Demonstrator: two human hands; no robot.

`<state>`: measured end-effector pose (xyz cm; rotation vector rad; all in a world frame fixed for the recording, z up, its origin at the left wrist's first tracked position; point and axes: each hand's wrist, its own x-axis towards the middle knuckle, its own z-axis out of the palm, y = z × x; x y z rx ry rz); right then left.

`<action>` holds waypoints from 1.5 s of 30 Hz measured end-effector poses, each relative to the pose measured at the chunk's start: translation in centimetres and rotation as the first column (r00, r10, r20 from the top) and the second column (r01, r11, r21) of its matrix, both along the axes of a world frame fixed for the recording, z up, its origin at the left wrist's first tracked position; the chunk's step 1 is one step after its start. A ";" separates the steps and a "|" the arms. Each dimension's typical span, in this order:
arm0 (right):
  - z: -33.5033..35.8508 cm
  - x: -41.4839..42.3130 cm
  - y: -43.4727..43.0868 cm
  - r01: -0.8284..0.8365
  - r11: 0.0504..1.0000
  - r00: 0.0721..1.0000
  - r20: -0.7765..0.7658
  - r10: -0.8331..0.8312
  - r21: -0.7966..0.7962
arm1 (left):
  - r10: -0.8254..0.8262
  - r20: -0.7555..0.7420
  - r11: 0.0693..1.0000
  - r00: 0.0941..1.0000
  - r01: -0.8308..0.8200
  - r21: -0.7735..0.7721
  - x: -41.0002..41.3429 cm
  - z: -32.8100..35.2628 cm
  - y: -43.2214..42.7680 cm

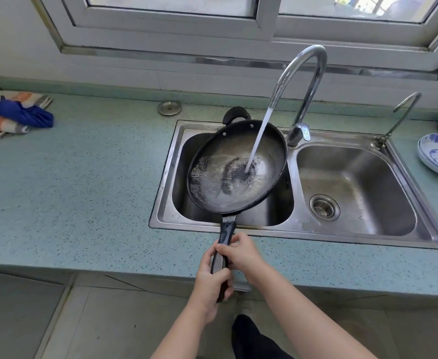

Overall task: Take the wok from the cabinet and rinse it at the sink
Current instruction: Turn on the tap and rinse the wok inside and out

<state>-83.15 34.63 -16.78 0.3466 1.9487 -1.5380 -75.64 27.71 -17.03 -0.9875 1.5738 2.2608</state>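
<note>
Two hands are holding the wok [236, 169] by its long handle [223, 252]. The left hand [212, 281] is gripping low, and the right hand [241, 252] is gripping higher, nearer the pan. The wok is sitting tipped over the left sink [168, 177], pointing away from the hands, and tap water [258, 136] is pouring in.

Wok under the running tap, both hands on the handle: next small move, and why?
Probably tilt and swirl the round black wok over the left basin of the steel sink. The curved chrome faucet is running and water already pools inside the wok. The left hand and right hand both grip its dark long handle, so a swirl should be manageable.
</note>
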 end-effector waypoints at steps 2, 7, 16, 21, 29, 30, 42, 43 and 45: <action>0.1 0.1 0.0 -0.008 1.000 1.000 -0.006 0.008 0.012 | 0.005 0.006 1.000 1.000 -0.005 0.013 0.0 -0.1 -0.1; 0.2 0.0 0.3 -0.029 0.999 1.000 -0.004 0.029 0.034 | -0.001 0.012 1.000 1.000 0.001 -0.030 -0.1 0.6 0.5; 0.1 0.2 0.3 0.013 0.987 0.996 0.088 0.001 -0.157 | -0.143 0.022 0.937 0.989 0.143 -0.318 -0.5 1.6 0.4; 0.4 0.1 0.6 0.026 0.962 0.991 0.136 0.012 -0.272 | -0.203 0.089 0.858 0.975 0.221 -0.464 -0.3 2.2 0.8; -0.1 0.0 1.4 0.064 0.897 0.981 0.192 0.024 -0.438 | -0.297 0.142 0.613 0.944 0.303 -0.729 -0.2 3.4 1.8; 0.0 0.1 1.4 0.071 0.887 0.980 0.197 0.023 -0.457 | -0.301 0.148 0.593 0.942 0.307 -0.745 -0.2 3.4 1.8; 0.3 0.2 2.5 0.065 0.918 0.985 0.174 0.004 -0.390 | -0.279 0.184 0.768 0.942 0.335 -0.546 -0.6 4.2 2.4; 0.4 0.2 2.6 0.067 0.925 0.985 0.170 -0.002 -0.375 | -0.268 0.173 0.800 0.948 0.319 -0.509 -0.5 4.2 2.5; 0.4 0.2 3.0 0.069 0.932 0.987 0.163 -0.011 -0.355 | -0.255 0.158 0.818 0.954 0.300 -0.491 -0.5 4.1 2.7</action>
